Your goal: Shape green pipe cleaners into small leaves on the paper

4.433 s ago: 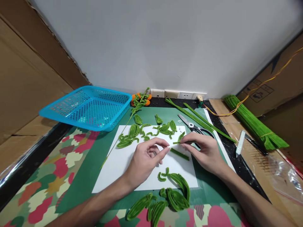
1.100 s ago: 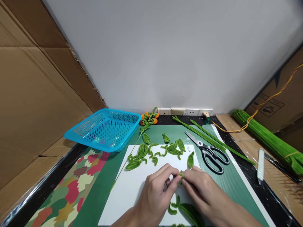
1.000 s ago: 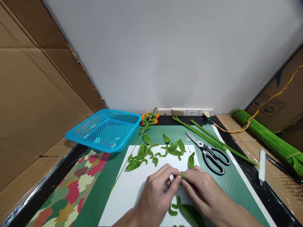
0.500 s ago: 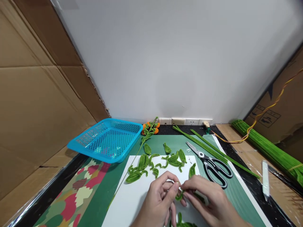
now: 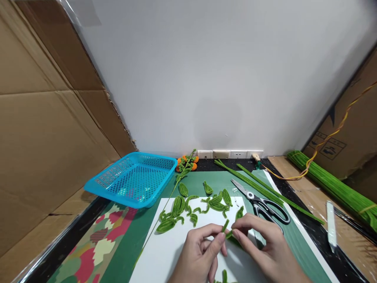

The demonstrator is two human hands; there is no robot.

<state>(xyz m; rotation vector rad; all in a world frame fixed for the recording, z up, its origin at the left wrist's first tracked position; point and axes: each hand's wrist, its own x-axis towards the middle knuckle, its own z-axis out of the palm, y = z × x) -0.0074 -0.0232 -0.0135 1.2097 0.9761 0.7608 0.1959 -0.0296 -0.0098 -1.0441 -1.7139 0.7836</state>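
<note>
- Pinching a short green pipe cleaner piece (image 5: 225,229) at lower centre, left hand (image 5: 203,251) and right hand (image 5: 259,245) fingers clamp its ends.
- Moments earlier curled tight, it now stands straighter above the white paper (image 5: 167,255), beside scissors (image 5: 260,202).

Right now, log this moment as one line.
left hand: pinching green pipe-cleaner piece | right hand: pinching same piece | white sheet below | scissors lying right

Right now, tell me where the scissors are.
In the head view, the scissors lie on the green mat, right of the white paper, just beyond the right hand and beside the long green stems.
</note>
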